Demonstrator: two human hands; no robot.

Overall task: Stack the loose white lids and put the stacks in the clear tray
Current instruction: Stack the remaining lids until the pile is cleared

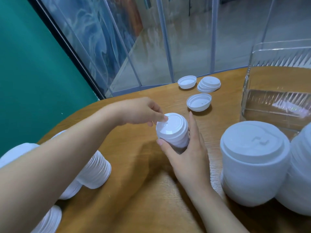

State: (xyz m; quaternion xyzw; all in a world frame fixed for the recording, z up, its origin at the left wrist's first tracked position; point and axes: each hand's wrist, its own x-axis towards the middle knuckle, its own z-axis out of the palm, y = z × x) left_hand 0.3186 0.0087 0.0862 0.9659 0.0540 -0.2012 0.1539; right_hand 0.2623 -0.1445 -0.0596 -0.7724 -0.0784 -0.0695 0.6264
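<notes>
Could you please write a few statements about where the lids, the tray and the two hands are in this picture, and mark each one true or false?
1. The right hand grips the side of the small stack of lids at the middle of the table. True.
2. The clear tray already holds several stacks. False: no lids are in it.
3. The left hand touches the top of the small stack of lids with its fingertips. True.
4. All the lids are stacked. False: loose lids lie at the far edge of the table.
5. A tall stack stands to the right of the right hand. True.
</notes>
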